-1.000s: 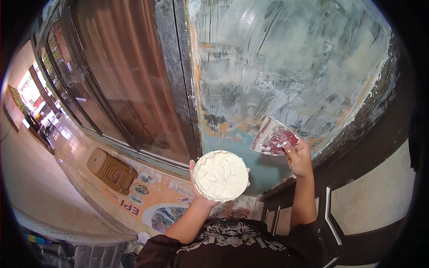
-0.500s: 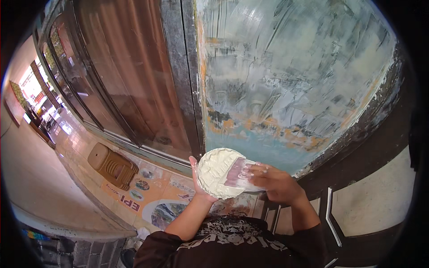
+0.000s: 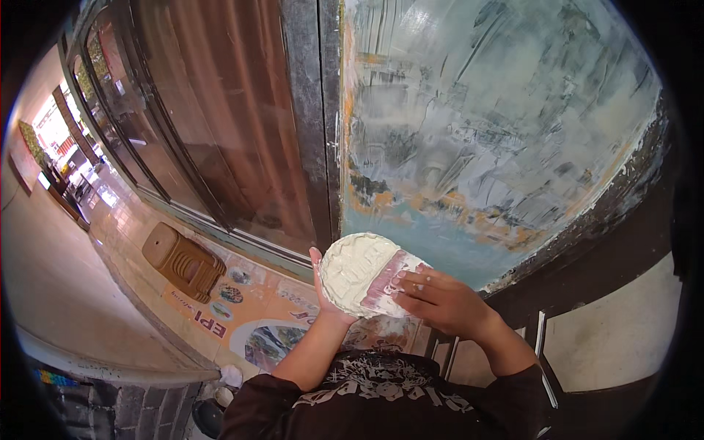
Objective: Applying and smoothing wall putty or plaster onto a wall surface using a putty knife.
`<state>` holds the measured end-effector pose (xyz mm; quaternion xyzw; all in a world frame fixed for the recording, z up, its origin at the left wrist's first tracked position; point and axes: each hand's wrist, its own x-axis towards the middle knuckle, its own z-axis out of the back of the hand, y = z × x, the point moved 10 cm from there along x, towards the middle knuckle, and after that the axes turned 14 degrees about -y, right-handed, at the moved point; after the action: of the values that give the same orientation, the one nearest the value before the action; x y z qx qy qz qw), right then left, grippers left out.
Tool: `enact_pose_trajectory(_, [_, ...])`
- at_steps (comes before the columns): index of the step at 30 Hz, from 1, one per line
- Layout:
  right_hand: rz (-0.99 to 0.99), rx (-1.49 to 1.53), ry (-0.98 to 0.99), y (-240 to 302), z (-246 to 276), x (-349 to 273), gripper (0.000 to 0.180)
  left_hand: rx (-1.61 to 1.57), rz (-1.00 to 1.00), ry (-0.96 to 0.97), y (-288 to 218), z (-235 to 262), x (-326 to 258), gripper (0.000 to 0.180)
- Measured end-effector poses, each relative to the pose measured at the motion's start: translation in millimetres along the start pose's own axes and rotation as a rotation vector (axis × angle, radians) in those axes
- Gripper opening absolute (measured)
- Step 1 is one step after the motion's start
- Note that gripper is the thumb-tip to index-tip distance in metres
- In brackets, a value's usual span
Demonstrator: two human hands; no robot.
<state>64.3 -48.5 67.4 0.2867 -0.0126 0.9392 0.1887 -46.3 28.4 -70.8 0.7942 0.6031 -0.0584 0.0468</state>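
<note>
The left hand (image 3: 328, 297) cups a round board (image 3: 359, 273) of white putty from below, fingers wrapped on its left rim, holding it level just above the chest. The right hand (image 3: 440, 302) is closed on a flat scraper (image 3: 389, 277) whose blade lies on the putty, long axis running from the hand at the right toward the far left across the board. So the putty lies directly left of the right hand's grip (the nearer hand for any scooping). Beyond the board, far and to the right, stands the skimmed wall (image 3: 499, 132), patchy white over blue and orange, with open room above the board. A dark door frame (image 3: 312, 125) bounds it on the left.
</note>
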Motion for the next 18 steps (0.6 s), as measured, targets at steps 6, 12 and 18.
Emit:
enact_pose_trajectory(6, [0.034,-0.047,0.039,3,-13,-1,0.038,-0.021,-0.019,0.037,-6,2,2,0.095])
enact_pose_trajectory(12, [0.044,-0.019,-0.004,4,-15,14,0.037,0.005,-0.034,-0.004,-8,0,0,0.094])
enact_pose_trajectory(18, [0.008,0.037,-0.025,7,1,26,0.038,0.073,-0.069,-0.023,-10,-1,-1,0.094])
